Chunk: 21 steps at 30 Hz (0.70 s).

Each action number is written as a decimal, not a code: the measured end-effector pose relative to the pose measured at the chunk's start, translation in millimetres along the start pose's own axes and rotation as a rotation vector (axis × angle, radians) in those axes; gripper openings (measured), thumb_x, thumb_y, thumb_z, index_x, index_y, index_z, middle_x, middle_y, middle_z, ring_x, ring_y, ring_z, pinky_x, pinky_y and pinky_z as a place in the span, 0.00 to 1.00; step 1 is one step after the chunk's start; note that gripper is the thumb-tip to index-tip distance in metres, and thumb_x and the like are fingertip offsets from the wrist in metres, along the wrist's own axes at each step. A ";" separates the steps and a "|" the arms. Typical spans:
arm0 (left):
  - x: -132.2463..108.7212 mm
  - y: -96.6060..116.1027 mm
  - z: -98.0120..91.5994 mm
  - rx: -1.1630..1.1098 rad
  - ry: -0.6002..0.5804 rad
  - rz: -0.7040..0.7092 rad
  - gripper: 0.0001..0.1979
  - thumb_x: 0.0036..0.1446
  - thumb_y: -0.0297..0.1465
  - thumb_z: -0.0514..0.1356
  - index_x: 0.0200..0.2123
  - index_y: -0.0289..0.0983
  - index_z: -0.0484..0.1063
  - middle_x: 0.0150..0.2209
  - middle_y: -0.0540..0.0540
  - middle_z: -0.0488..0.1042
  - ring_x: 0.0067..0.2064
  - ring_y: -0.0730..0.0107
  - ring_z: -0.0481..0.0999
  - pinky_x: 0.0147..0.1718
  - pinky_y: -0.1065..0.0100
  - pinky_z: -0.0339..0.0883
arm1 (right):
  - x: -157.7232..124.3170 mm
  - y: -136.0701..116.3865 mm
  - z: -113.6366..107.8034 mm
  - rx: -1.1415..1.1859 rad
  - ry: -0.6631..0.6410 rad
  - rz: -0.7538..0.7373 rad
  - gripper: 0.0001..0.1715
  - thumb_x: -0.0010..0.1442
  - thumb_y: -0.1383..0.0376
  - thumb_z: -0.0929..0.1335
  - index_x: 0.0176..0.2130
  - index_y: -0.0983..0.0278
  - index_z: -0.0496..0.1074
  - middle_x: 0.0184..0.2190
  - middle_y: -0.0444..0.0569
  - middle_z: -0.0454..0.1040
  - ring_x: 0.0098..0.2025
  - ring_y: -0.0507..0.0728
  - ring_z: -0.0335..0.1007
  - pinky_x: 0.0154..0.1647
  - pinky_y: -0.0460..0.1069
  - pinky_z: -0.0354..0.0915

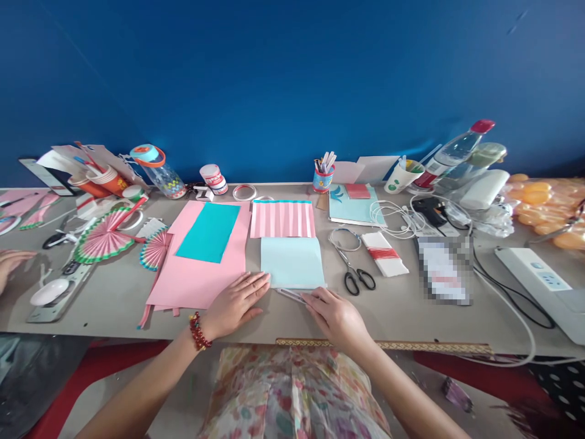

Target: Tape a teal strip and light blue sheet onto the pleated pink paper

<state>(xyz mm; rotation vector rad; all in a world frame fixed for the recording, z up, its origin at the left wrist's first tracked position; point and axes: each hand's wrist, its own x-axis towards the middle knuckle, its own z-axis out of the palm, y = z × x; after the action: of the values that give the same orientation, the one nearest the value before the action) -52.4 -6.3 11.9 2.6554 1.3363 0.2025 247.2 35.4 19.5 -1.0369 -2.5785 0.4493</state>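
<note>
My left hand (pixel 237 303) lies flat with its fingers stretched out, the fingertips at the lower left corner of a pale blue paper sheet (pixel 292 262). The sheet's far edge curves as if folded over. My right hand (pixel 336 314) is closed around the end of a slim, pale craft knife (pixel 291 296), just below the sheet's near edge. Its grip is partly hidden by the fingers. Beyond the sheet is a pleated pink paper (pixel 283 219) with a blue edge. To the left, a bright blue paper piece (pixel 209 231) rests on large pink sheets (pixel 201 283).
Black-handled scissors (pixel 354 277) and a card wound with red thread (pixel 385 254) lie at right. Folded paper fans (pixel 103 236) and a power strip (pixel 64 292) sit left. Bottles (pixel 454 155) and a pen cup (pixel 323 177) stand along the wall. Another person's hand (pixel 13 262) shows far left.
</note>
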 end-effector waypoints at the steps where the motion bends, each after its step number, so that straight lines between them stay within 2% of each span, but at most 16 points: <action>1: -0.1 0.0 0.1 0.002 -0.007 -0.002 0.30 0.69 0.42 0.47 0.70 0.42 0.43 0.70 0.44 0.50 0.70 0.60 0.50 0.66 0.52 0.51 | 0.4 0.1 0.6 0.003 -0.003 -0.001 0.19 0.69 0.68 0.58 0.52 0.62 0.72 0.39 0.51 0.74 0.37 0.54 0.72 0.35 0.47 0.65; 16: -0.5 -0.2 1.2 -0.023 0.008 -0.013 0.29 0.70 0.41 0.47 0.70 0.43 0.43 0.70 0.46 0.50 0.70 0.60 0.50 0.67 0.52 0.50 | 1.2 -2.5 1.2 0.007 -0.007 -0.010 0.19 0.69 0.68 0.58 0.52 0.62 0.72 0.38 0.51 0.74 0.37 0.54 0.71 0.35 0.46 0.66; 21: -3.4 -1.4 -2.5 -0.105 0.065 -0.063 0.27 0.71 0.36 0.45 0.70 0.44 0.45 0.69 0.46 0.51 0.69 0.62 0.54 0.66 0.55 0.55 | 1.3 -2.9 0.6 0.007 -0.004 -0.001 0.18 0.68 0.69 0.59 0.51 0.62 0.73 0.39 0.51 0.74 0.37 0.55 0.72 0.34 0.46 0.66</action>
<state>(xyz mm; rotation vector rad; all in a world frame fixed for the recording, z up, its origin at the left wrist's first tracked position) -56.0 -8.0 13.9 2.5365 1.3861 0.3443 244.3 34.2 20.4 -1.0330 -2.5789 0.4609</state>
